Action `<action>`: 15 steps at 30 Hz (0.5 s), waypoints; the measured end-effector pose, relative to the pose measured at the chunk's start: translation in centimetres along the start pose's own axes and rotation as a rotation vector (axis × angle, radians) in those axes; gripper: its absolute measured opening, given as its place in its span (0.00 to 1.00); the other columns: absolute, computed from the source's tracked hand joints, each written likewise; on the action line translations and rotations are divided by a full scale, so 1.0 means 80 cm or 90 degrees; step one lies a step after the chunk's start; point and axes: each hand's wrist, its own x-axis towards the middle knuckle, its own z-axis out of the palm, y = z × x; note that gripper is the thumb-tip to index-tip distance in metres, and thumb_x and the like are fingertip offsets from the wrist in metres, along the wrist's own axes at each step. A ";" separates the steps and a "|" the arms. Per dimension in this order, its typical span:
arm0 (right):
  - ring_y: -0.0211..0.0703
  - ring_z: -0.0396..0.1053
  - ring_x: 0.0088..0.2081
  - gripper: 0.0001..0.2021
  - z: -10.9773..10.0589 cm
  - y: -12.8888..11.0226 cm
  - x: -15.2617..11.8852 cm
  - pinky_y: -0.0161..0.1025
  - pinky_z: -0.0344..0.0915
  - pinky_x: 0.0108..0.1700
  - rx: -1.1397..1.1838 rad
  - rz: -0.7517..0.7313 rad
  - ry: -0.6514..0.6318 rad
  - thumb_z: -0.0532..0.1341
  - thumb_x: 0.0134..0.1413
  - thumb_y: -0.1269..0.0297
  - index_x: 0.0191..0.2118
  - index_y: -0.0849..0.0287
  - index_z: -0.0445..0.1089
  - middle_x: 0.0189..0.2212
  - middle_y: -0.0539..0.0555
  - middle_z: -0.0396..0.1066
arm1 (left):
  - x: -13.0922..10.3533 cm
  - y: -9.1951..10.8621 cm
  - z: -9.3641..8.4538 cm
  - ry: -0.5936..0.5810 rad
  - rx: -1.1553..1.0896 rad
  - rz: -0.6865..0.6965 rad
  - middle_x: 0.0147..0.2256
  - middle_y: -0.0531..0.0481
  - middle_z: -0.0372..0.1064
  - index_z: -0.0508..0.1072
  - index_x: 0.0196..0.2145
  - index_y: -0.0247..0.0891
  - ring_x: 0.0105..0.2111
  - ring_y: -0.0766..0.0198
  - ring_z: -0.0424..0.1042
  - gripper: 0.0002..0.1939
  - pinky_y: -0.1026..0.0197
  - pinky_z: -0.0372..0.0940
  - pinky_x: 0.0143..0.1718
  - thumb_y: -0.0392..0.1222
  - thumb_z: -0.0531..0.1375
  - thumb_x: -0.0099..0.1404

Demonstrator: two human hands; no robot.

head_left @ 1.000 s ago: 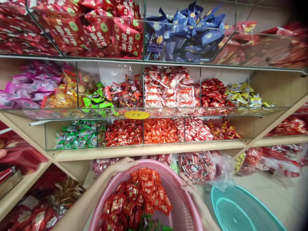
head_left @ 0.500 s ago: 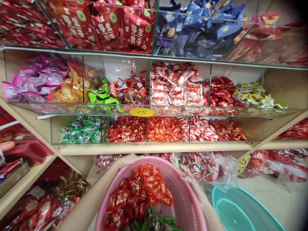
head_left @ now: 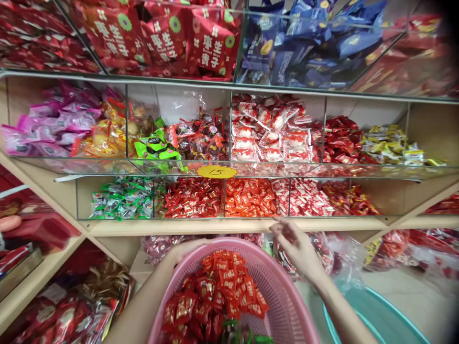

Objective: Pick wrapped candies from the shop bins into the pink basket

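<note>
The pink plastic basket [head_left: 267, 265] is at the bottom middle, heaped with red and orange-red wrapped candies [head_left: 218, 286] and some green-tipped ones at its near side. My left hand [head_left: 184, 252] grips the basket's rim at the far left, its fingers partly hidden. My right hand [head_left: 294, 244] is off the rim, raised before the shelf's wooden edge [head_left: 236, 226]. Its fingers are loosely bent and apart, with nothing visible in them. Just beyond it, a clear-fronted shelf row holds orange-red candies [head_left: 249, 197] and red-and-white candies [head_left: 310, 198].
A teal tub [head_left: 376, 315] stands on the floor at the right. Bagged candies [head_left: 319, 248] lie beneath the shelf. Higher rows hold a yellow price tag [head_left: 217, 171], purple packets [head_left: 64, 122] and blue bags [head_left: 265, 40]. Red packages [head_left: 53, 315] fill the lower left.
My right hand has let go of the basket's right rim and moved up toward the shelf edge. My left hand still holds the rim. The view has shifted slightly.
</note>
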 end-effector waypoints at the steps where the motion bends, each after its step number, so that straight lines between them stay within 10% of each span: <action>1: 0.41 0.69 0.36 0.17 0.003 -0.011 0.020 0.37 0.64 0.38 -0.050 -0.034 -0.016 0.55 0.53 0.59 0.48 0.59 0.63 0.37 0.55 0.71 | 0.001 -0.004 -0.003 -0.017 -0.042 -0.035 0.24 0.48 0.74 0.75 0.35 0.29 0.19 0.67 0.69 0.23 0.68 0.62 0.20 0.53 0.61 0.52; 8: 0.43 0.68 0.33 0.10 0.059 -0.029 0.143 0.35 0.60 0.34 -0.410 -0.015 -0.213 0.60 0.47 0.60 0.34 0.59 0.71 0.29 0.54 0.72 | 0.006 -0.010 -0.007 -0.008 -0.129 -0.087 0.17 0.49 0.72 0.74 0.31 0.26 0.13 0.68 0.67 0.20 0.69 0.61 0.14 0.51 0.58 0.55; 15: 0.44 0.68 0.33 0.14 0.083 -0.005 0.157 0.34 0.58 0.30 -0.461 0.085 -0.250 0.67 0.37 0.54 0.29 0.58 0.71 0.30 0.57 0.72 | -0.001 -0.005 -0.013 0.024 -0.106 -0.090 0.21 0.48 0.75 0.74 0.32 0.28 0.17 0.66 0.70 0.19 0.67 0.65 0.20 0.51 0.61 0.54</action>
